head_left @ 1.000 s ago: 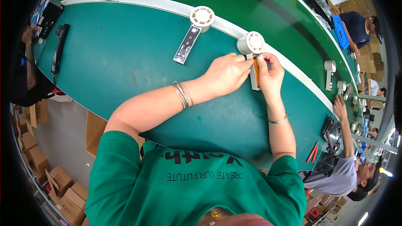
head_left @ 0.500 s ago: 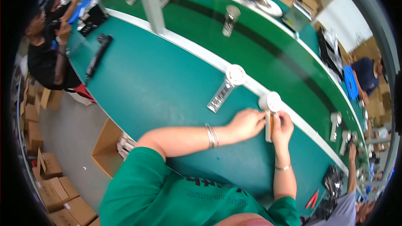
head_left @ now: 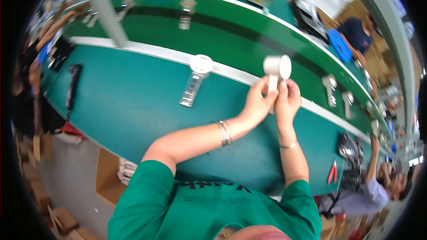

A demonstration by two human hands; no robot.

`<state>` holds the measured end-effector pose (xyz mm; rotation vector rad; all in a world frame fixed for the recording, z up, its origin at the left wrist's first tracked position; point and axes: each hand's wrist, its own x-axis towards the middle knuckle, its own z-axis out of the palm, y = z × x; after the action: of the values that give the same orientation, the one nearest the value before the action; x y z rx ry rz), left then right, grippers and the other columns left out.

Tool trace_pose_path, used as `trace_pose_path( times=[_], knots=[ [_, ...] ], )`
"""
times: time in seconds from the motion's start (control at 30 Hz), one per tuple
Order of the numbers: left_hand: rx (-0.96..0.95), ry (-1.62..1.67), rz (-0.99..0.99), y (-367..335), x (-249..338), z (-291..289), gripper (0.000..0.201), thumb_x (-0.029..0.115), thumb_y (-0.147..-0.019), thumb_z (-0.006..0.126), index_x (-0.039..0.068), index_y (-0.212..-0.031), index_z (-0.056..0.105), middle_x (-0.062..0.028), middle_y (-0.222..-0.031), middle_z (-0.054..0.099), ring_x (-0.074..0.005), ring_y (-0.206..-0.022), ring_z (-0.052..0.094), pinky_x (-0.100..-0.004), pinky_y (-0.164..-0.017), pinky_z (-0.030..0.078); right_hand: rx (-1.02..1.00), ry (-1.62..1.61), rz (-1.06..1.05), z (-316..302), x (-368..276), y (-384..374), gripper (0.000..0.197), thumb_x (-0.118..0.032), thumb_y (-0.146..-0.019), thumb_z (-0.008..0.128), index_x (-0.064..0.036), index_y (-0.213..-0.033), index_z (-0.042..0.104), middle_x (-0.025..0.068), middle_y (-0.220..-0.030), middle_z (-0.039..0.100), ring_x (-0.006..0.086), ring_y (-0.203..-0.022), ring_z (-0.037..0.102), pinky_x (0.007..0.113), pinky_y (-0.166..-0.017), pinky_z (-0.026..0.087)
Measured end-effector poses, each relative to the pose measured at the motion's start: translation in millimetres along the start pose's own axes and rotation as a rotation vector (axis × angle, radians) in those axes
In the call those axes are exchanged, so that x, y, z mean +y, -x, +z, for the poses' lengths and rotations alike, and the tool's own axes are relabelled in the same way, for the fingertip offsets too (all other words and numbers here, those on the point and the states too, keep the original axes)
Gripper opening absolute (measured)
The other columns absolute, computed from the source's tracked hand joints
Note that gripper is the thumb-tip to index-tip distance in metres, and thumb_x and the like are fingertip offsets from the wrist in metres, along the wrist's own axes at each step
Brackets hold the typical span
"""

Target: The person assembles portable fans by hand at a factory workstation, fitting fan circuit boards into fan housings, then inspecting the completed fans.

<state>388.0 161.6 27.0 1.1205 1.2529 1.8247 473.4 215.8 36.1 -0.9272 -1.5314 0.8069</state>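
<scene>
Both my hands hold a white handheld device [head_left: 273, 66] with a drum-shaped round head, much like a small handheld fan. It is upright, its head above my fingers. My left hand [head_left: 257, 103] is closed around the handle from the left, thumb and fingertips pressing on it. Against the handle's right side, my right hand [head_left: 287, 102] pinches with thumb and fingers, which hide most of the lower handle. To the left, a similar device [head_left: 201, 65] lies with its round head on the white rail; its handle, with dark and shiny parts along it, rests on the green table.
Beyond the white rail [head_left: 155, 54], a green conveyor [head_left: 235, 40] carries several similar devices. Pliers with red handles [head_left: 332, 172] and black plastic bags [head_left: 349, 146] lie right. A dark elongated tool [head_left: 73, 86] is far left. Co-workers stand at both sides; an open carton [head_left: 106, 178] is lower left.
My hands have raised the device from low over the table, and its head is turned. My left fingers now grip the handle. The whole view has swung, shifting surroundings leftward.
</scene>
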Motion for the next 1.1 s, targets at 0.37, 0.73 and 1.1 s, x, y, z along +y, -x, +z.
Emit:
trace_pose_path(
  times=[0.37, 0.73, 1.1],
  knots=[
    [-0.228, 0.551, 0.093, -4.2, 74.8, 86.0, 0.043, 0.015, -0.092, 0.052, -0.001, -0.131, 0.042, -0.013, -0.115, 0.059, -0.0182, -0.106, 0.057, -0.0294, -0.087, 0.046, 0.331, -0.19, -0.349, -61.0, -84.8, -19.9, 0.013, -0.008, -0.092, 0.054, 0.0033, -0.097, 0.056, 0.0063, -0.091, 0.061, 0.0084, -0.08, 0.057, 0.021, -0.069, 0.048],
    [-0.153, 0.432, 0.06, -6.3, 100.3, 72.4, 0.044, 0.0, -0.09, 0.053, -0.002, -0.129, 0.034, -0.0117, -0.115, 0.054, -0.015, -0.105, 0.053, -0.0274, -0.09, 0.045, 0.2, -0.516, -0.111, -47.9, -83.3, -37.8, 0.013, -0.007, -0.089, 0.058, 0.0038, -0.095, 0.058, 0.0046, -0.087, 0.062, 0.007, -0.076, 0.056, 0.021, -0.067, 0.048],
    [0.18, 0.077, 0.486, -29.2, 170.8, 1.1, 0.05, -0.001, -0.086, 0.057, -0.004, -0.13, 0.034, -0.0115, -0.112, 0.052, -0.0155, -0.102, 0.052, -0.027, -0.087, 0.044, -0.125, -1.29, -0.182, 66.7, -151.2, -61.7, 0.011, -0.005, -0.089, 0.058, 0.0022, -0.097, 0.059, 0.004, -0.087, 0.063, 0.0069, -0.075, 0.057, 0.02, -0.066, 0.048]
  ],
)
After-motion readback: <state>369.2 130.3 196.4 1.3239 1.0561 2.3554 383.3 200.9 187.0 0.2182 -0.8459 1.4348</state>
